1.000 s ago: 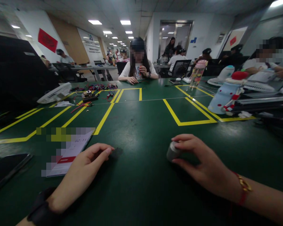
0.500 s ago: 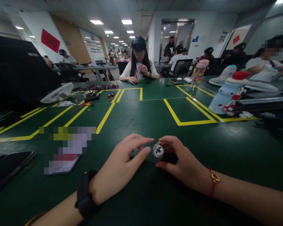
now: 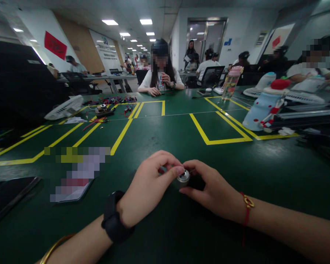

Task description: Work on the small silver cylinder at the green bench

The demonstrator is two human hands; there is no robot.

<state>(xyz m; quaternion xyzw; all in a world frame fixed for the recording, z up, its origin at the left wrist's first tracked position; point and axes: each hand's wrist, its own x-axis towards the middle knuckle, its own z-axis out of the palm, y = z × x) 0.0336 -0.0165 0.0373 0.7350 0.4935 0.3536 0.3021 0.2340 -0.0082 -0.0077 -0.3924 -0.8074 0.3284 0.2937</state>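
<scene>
A small silver cylindrical motor [image 3: 183, 179] stands upright on the green table in front of me, its round top face partly covered. My right hand [image 3: 205, 187] is curled around its right side, with thumb and fingers gripping it. From the left, my left hand [image 3: 156, 183] reaches over with thumb and forefinger pinched at the motor's top, near the centre of that face. Whatever sits between those two fingertips is hidden or too small to make out.
Left of me lie a phone [image 3: 13, 198] and a blurred-out phone-like object [image 3: 77, 183]. Wires and small parts [image 3: 107, 110] are further off. At right stand a blue bottle [image 3: 254, 113] and a clear bottle [image 3: 231, 84]. A person [image 3: 161, 73] sits opposite.
My left hand has moved right and its thumb and forefinger have closed at the motor's top. My right hand stays around the motor. The view has shifted slightly.
</scene>
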